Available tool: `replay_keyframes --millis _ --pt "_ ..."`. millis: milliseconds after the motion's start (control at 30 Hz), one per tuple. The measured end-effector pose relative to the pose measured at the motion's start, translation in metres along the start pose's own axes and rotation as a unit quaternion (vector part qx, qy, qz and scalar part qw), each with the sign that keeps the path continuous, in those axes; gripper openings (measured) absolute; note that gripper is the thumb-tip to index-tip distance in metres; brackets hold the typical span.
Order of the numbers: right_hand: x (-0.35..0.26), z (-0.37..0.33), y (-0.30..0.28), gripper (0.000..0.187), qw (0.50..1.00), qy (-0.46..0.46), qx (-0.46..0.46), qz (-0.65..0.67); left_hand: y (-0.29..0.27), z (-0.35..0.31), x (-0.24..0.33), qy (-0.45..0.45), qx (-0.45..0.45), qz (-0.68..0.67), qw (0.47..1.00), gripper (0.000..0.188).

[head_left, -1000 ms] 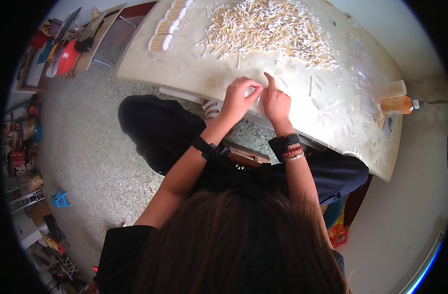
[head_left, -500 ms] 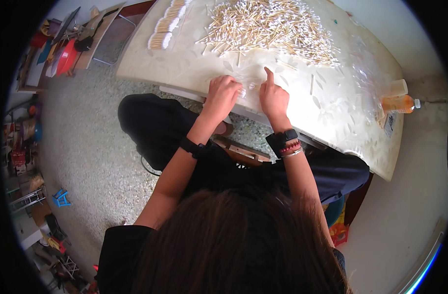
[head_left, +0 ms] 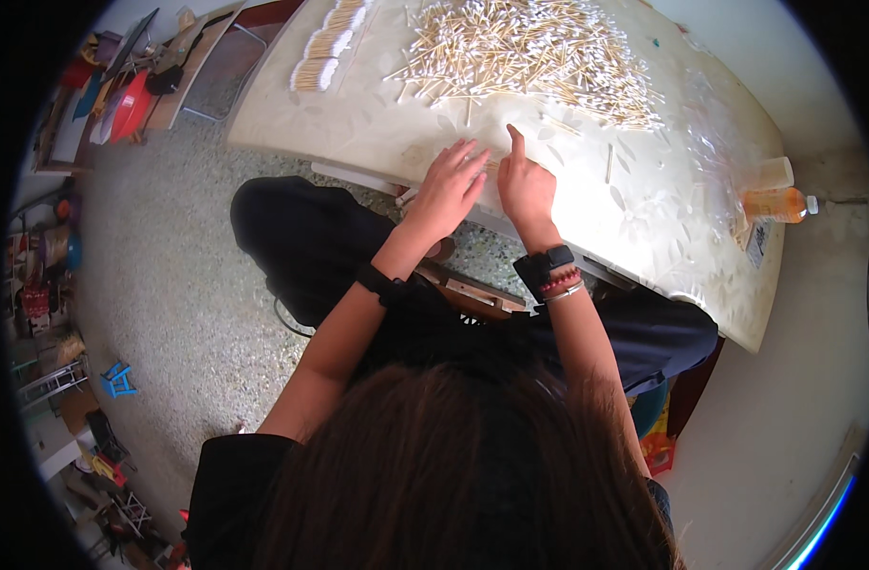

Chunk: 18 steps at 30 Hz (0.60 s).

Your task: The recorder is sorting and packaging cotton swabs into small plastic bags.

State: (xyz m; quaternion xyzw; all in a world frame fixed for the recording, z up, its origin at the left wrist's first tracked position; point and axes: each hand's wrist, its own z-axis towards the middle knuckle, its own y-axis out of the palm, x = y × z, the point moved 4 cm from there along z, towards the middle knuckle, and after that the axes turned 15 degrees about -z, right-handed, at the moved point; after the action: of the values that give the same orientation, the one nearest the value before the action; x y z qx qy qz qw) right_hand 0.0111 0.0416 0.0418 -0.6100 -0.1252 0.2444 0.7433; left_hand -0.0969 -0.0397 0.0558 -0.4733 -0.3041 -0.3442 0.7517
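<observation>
My left hand (head_left: 446, 192) is over the table's near edge, its fingers stretched out and slightly apart. Close beside it, my right hand (head_left: 528, 198) points its index finger forward over the tabletop while the other fingers curl in. What those curled fingers hold, if anything, is hidden. A bit of pale stick shows between the hands, too small to make out well. Beyond them lies a big loose heap of cotton swabs (head_left: 529, 57) with white tips. At the far left, several neat bundles of cotton swabs (head_left: 313, 74) stand in a row.
A single cotton swab (head_left: 609, 163) lies right of my hands on the pale patterned table (head_left: 358, 128). Clear plastic bags (head_left: 715, 123), a cup (head_left: 774, 172) and an orange drink bottle (head_left: 774, 204) are along the right side. A blue stool (head_left: 118, 380) stands on the floor at left.
My left hand has opened from a closed grip by some white swab tips and shifted slightly right, toward my right hand. The right hand has moved slightly left, its index finger still extended.
</observation>
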Motion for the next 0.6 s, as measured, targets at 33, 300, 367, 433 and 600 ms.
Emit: replay_keyframes --millis 33,300,367,433,600 --pt "-0.001 0.0 0.0 0.049 1.0 -0.002 -0.001 0.009 0.006 -0.002 0.0 0.0 -0.037 0.047 0.998 0.038" --pt "-0.004 0.008 -0.002 0.048 0.997 -0.042 -0.015 0.06 0.018 -0.008 -0.004 0.007 -0.111 0.139 0.984 0.051" --pt "0.006 0.006 -0.004 0.045 0.996 -0.056 -0.005 0.073 0.018 -0.008 -0.003 0.004 -0.109 0.146 0.983 0.05" --pt "0.02 0.0 -0.013 0.034 0.99 -0.064 0.049 0.115 0.017 -0.008 -0.003 0.0 -0.11 0.144 0.983 0.05" --pt "0.04 -0.015 -0.026 0.021 0.944 -0.063 -0.031 0.322 0.016 -0.009 -0.001 0.013 -0.109 0.119 0.987 0.048"
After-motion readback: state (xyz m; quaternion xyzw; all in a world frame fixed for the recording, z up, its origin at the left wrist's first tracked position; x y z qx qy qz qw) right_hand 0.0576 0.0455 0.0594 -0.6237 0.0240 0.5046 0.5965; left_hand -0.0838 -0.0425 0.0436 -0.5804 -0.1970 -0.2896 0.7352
